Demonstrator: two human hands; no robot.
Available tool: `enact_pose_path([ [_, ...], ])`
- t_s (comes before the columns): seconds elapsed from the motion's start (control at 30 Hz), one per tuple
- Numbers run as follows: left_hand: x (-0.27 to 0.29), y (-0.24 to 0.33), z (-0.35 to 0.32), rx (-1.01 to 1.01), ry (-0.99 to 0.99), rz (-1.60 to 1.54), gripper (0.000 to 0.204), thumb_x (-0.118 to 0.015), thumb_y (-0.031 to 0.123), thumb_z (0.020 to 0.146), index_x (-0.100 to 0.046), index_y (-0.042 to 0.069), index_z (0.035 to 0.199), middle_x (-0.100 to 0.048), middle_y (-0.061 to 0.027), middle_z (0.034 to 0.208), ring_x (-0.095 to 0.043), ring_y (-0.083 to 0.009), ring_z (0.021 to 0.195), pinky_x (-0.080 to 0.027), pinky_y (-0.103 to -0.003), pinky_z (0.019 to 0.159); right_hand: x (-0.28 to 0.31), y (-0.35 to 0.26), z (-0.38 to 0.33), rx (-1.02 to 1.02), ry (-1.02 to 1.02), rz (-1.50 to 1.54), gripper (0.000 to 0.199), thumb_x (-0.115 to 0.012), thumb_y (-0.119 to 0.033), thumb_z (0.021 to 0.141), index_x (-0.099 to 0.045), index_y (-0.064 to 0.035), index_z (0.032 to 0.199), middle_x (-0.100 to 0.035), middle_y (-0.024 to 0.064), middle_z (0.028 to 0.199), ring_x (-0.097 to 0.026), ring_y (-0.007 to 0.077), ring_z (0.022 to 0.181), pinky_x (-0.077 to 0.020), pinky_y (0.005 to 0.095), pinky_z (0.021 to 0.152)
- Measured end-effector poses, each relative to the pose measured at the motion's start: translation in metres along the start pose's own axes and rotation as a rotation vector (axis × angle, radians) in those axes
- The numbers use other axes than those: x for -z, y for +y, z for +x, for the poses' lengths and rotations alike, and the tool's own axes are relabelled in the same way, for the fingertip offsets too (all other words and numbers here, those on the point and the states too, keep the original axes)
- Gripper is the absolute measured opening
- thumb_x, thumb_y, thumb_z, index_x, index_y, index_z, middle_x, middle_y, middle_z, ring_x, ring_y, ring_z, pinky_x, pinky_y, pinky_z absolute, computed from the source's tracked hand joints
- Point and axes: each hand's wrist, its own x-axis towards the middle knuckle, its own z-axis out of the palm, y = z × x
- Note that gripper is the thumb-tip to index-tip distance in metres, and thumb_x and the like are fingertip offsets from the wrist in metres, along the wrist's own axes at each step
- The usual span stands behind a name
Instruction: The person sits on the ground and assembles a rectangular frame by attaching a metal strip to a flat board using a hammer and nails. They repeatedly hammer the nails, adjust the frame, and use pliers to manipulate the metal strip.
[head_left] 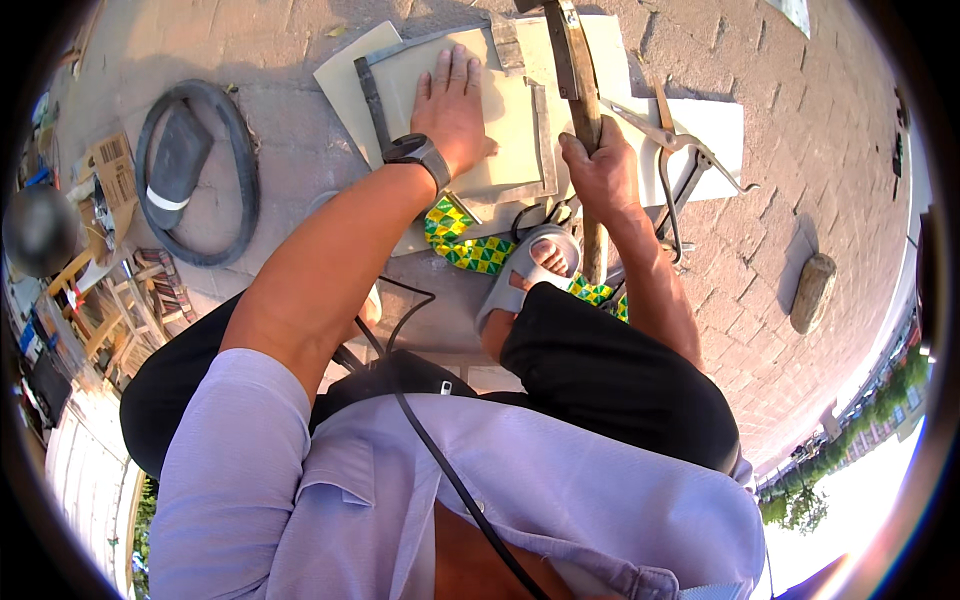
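Upper centre: I see the left hand (455,125) flat on a panel (512,130), right hand (607,175) gripping a hammer (582,105); strips (545,140) line several edges, remainder unclear.

From afar I see the left hand (452,118) flat on a panel (510,135), right hand (608,172) gripping a wooden-handled tool (582,100) past its right edge.
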Motion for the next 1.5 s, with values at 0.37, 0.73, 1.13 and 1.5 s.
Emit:
enact_pose_path([
  [0.37,0.004,0.0,0.003,-0.006,0.0,-0.034,0.121,-0.089,0.046,0.073,-0.022,-0.002,0.162,-0.014,-0.0237,0.171,-0.011,-0.0372,0.16,-0.019,-0.055,0.127,-0.011,0.005,-0.006,0.06,0.1,-0.036,0.036,-0.071,-0.028,0.093,-0.053,0.0009,0.106,-0.069,0.0277,0.081,-0.069,0.0498,0.079,-0.0538,0.0543,0.069],
  [0.73,-0.003,-0.003,0.003,-0.003,0.008,-0.001,0.122,-0.088,0.048,0.074,-0.02,0.001,0.164,-0.013,-0.0202,0.173,-0.009,-0.0344,0.161,-0.017,-0.053,0.128,0.003,0.006,-0.047,-0.032,0.042,-0.042,0.037,-0.075,-0.023,0.09,-0.058,0.0007,0.112,-0.071,0.027,0.085,-0.071,0.0472,0.083,-0.055,0.0509,0.069],
  [1.13,-0.007,-0.005,0.002,-0.047,0.081,-0.022,0.125,-0.09,0.051,0.07,-0.023,-0.001,0.162,-0.017,-0.0221,0.171,-0.012,-0.0366,0.16,-0.02,-0.055,0.127,-0.012,0.042,-0.053,-0.032,-0.042,-0.278,0.035,-0.07,-0.025,0.093,-0.052,0.0013,0.107,-0.068,0.0298,0.082,-0.068,0.0518,0.08,-0.0542,0.057,0.072],
  [1.5,-0.011,-0.004,0.007,-0.044,0.065,0.044,0.128,-0.089,0.056,0.07,-0.023,-0.002,0.162,-0.017,-0.023,0.171,-0.015,-0.0381,0.159,-0.02,-0.053,0.128,0.002,0.039,-0.055,-0.017,-0.114,-0.199,0.036,-0.073,-0.027,0.091,-0.057,0.0002,0.109,-0.07,0.026,0.082,-0.07,0.0462,0.079,-0.0547,0.0526,0.072],
])
